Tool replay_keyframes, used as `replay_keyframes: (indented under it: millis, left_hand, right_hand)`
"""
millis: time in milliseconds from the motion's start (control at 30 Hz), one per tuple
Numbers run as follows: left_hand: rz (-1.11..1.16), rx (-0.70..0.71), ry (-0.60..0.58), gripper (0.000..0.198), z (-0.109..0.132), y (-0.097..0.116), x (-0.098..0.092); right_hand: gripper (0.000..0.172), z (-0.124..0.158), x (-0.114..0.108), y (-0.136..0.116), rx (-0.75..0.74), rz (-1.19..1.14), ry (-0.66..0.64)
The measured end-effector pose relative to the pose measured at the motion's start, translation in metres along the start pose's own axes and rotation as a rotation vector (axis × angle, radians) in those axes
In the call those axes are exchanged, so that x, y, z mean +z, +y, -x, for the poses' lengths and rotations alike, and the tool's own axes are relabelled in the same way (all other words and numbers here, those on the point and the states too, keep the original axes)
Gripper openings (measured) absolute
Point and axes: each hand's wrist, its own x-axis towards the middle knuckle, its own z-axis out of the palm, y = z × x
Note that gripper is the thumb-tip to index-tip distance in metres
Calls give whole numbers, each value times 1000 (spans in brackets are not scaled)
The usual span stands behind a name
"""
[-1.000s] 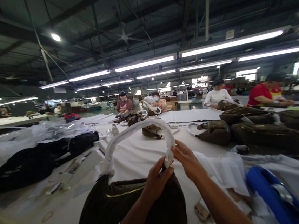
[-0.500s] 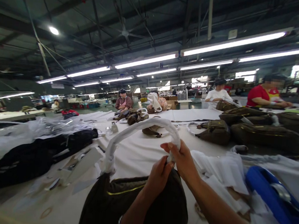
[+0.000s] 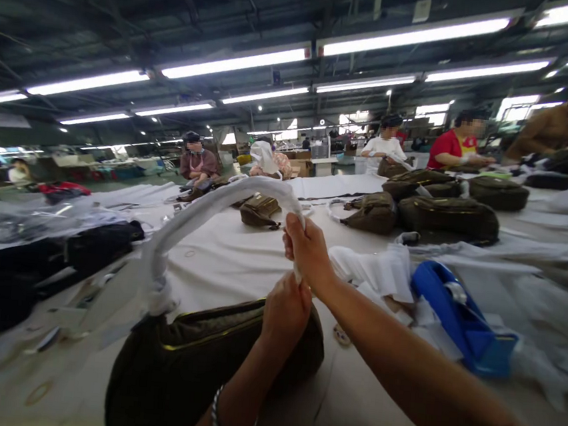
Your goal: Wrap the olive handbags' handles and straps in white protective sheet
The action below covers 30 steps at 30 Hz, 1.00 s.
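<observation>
A dark olive handbag (image 3: pixel 158 375) with a yellow-edged zip stands on the white-covered table in front of me. Its arched handle (image 3: pixel 215 201) is wrapped in white paper or foam. My right hand (image 3: pixel 309 250) is closed round the handle's right side. Just below it, my left hand (image 3: pixel 287 310) grips the lower end of the same handle, near where it meets the bag; the fingertips are partly hidden. A twisted silver bracelet (image 3: pixel 224 421) circles my left wrist.
A blue tape dispenser (image 3: pixel 454 323) and white paper sheets (image 3: pixel 376 270) lie to the right. More olive bags (image 3: pixel 449 219) sit farther back. Dark bags (image 3: pixel 48 264) and clear plastic (image 3: pixel 26 222) are on the left. Several people work beyond, one in red (image 3: pixel 454 146).
The view has swung right and tilted down, so the bag appears farther left. My right hand's fingers have closed more tightly round the wrapped handle; both hands stay on it.
</observation>
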Motion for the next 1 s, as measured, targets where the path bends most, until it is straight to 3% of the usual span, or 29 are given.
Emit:
replay_keyframes:
  millis: [133, 200, 267, 333, 400, 467, 600, 767, 900, 1000]
  left_hand:
    - [125, -34, 31, 19, -2, -3, 2]
    - [210, -45, 15, 21, -4, -5, 1]
    - [285, -53, 2, 23, -5, -7, 1]
    - [352, -54, 5, 24, -5, -9, 1]
    - [404, -50, 21, 25, -4, -11, 2]
    - [428, -47, 41, 27, -2, -12, 3]
    - [460, -45, 52, 28, 0, -12, 4]
    - [509, -74, 40, 29, 2, -15, 3]
    - [525, -78, 29, 29, 3, -14, 1]
    - [430, -64, 57, 30, 4, -10, 2]
  right_hand:
    - [43, 9, -51, 10, -77, 130, -175]
    - [42, 18, -91, 30, 9, 307, -101]
    - [35, 33, -136, 56, 133, 706, -14]
    - [30, 54, -177, 82, 206, 880, 51]
    - [24, 77, -207, 102, 274, 1017, 92]
    - [19, 98, -223, 117, 333, 1123, 102]
    - [22, 123, -225, 138, 380, 1272, 143]
    - [15, 128, -214, 147, 317, 1302, 206]
    - [16, 110, -201, 122, 260, 1126, 197]
    - [20, 83, -169, 83, 198, 864, 158]
